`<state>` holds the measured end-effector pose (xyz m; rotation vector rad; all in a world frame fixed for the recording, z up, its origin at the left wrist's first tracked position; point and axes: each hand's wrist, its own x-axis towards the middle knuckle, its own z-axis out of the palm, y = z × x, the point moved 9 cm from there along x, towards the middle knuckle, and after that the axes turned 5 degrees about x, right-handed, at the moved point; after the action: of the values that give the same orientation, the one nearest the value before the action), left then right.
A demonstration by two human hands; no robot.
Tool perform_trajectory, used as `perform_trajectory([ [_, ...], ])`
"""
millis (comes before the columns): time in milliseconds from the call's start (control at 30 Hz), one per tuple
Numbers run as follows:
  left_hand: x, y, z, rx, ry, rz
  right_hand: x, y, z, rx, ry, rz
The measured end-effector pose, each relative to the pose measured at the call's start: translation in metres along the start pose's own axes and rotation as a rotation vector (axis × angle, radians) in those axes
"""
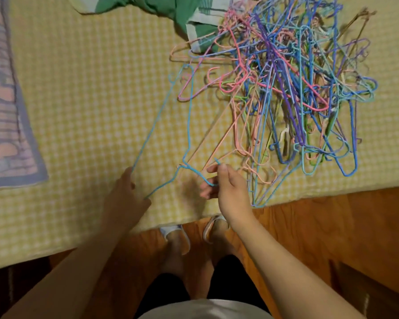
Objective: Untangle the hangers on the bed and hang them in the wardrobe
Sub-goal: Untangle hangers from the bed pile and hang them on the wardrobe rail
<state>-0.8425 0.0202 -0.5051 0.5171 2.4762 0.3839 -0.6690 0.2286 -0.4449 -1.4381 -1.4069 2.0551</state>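
A tangled pile of wire hangers [286, 84] in blue, pink, purple and green lies on the right side of the yellow checked bed [90, 88]. A light blue hanger [189, 116] is stretched out to the left of the pile, over the bed near its front edge. My left hand [127, 194] grips one corner of it. My right hand [224, 183] pinches its hook end between thumb and fingers. Pale pink hangers [228, 134] lie just beyond my right hand and reach into the pile. No wardrobe shows in the view.
A green and white cloth [171, 12] lies at the far side of the bed, partly under the pile. A folded purple and pink blanket [5, 111] covers the left edge. Wooden floor [332, 226] and my slippered feet [194, 233] are below the bed's edge.
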Motion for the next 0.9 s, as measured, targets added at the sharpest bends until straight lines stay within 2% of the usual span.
perform_trajectory([
  [133, -0.013, -0.052, -0.018, 0.057, 0.036, -0.177, 0.017, 0.021, 0.021, 0.048, -0.019, 0.095],
  [300, -0.019, -0.075, -0.023, 0.073, 0.057, -0.241, 0.024, 0.038, 0.042, 0.089, -0.130, 0.205],
  [367, -0.020, -0.077, -0.021, 0.051, 0.058, -0.261, 0.028, 0.042, 0.045, 0.118, -0.092, 0.208],
  [500, -0.020, -0.078, -0.017, 0.008, 0.044, -0.264, 0.035, 0.052, 0.044, 0.188, -0.027, 0.278],
  [733, -0.023, -0.086, -0.017, 0.032, 0.009, -0.250, 0.031, 0.061, 0.044, 0.278, -0.119, 0.361],
  [900, -0.024, -0.086, -0.014, 0.065, -0.011, -0.228, 0.025, 0.071, 0.036, 0.272, -0.112, 0.425],
])
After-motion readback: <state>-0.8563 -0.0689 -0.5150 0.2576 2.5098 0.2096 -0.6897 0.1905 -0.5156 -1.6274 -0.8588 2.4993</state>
